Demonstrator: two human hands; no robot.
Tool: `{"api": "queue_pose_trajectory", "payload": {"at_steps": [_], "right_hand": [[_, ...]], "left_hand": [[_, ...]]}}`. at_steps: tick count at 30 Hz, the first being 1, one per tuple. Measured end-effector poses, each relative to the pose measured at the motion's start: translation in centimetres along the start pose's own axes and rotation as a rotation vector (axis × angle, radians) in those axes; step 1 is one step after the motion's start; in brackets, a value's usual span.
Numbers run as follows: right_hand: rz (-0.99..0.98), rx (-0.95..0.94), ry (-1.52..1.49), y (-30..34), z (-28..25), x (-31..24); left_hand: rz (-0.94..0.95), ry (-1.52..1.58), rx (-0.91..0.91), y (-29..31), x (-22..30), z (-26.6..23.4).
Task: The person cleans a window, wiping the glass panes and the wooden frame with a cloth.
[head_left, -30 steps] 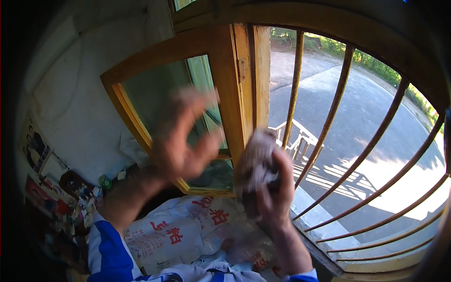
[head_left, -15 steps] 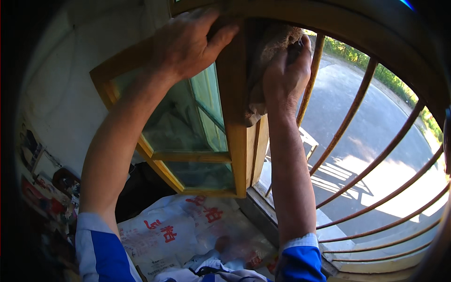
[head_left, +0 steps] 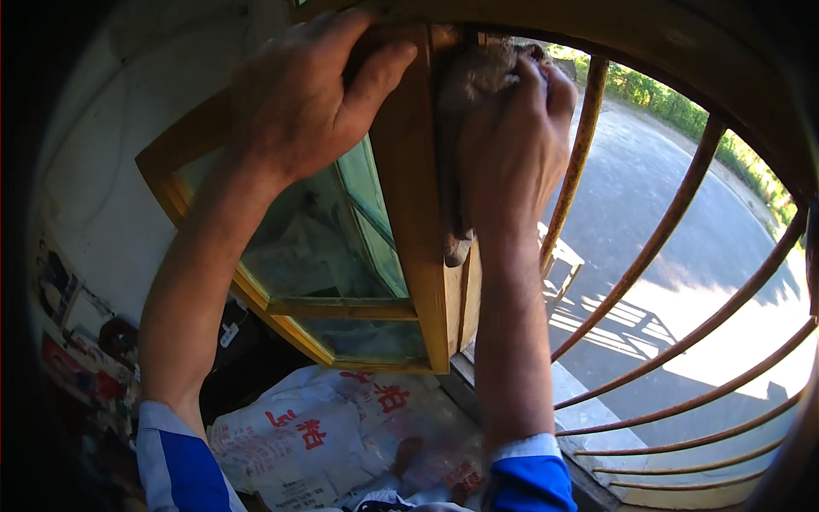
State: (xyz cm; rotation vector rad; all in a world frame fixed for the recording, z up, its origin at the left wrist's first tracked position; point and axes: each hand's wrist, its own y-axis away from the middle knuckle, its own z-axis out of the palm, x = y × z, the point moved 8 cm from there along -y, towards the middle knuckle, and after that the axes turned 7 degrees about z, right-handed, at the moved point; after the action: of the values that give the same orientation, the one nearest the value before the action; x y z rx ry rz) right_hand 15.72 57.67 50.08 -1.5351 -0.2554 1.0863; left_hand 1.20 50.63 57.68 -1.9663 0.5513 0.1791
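An open wooden window sash [head_left: 408, 196] with glass panes stands swung inward, left of centre. High on it my left hand [head_left: 307, 107] grips the frame, thumb lying toward the sash's edge; the far fingertips are partly hidden. My right hand [head_left: 516, 154] is closed on a bunched brownish rag [head_left: 478, 77], held up against the wood beside the sash's edge. A loose end of the rag hangs below the hand. Both arms are raised, in blue and white sleeves.
Rusty bars [head_left: 653, 239] cross the window opening on the right, with pavement outside. White plastic sacks [head_left: 281, 427] with red print lie below the sash. Various small objects [head_left: 77, 341] stand along the wall at the left.
My right hand and the rag have shifted slightly, and the rag's loose end hangs lower in view. The left hand appears lower and further left, still at the sash. The whole view has shifted a little.
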Motion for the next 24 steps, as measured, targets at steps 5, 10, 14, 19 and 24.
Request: {"api": "queue_pose_trajectory", "payload": {"at_steps": [5, 10, 14, 19, 24], "right_hand": [[0.098, -0.11, 0.054, 5.0, -0.6, 1.8], [0.254, -0.305, 0.087, 13.9, -2.4, 5.8], [0.449, -0.556, 0.17, 23.0, -3.6, 11.6], [0.646, -0.667, 0.16, 28.7, -4.6, 15.9], [0.353, -0.421, -0.038, 21.5, -5.1, 10.4]], "left_hand": [[0.013, 0.002, 0.007, -0.1, 0.1, 0.0], [-0.003, -0.041, -0.043, 0.3, -0.5, 0.0], [-0.016, -0.021, -0.035, -0.2, -0.3, -0.1], [0.064, -0.032, 0.05, -0.7, 0.0, -0.5], [0.144, -0.05, 0.08, -0.5, -0.7, -0.7]]}}
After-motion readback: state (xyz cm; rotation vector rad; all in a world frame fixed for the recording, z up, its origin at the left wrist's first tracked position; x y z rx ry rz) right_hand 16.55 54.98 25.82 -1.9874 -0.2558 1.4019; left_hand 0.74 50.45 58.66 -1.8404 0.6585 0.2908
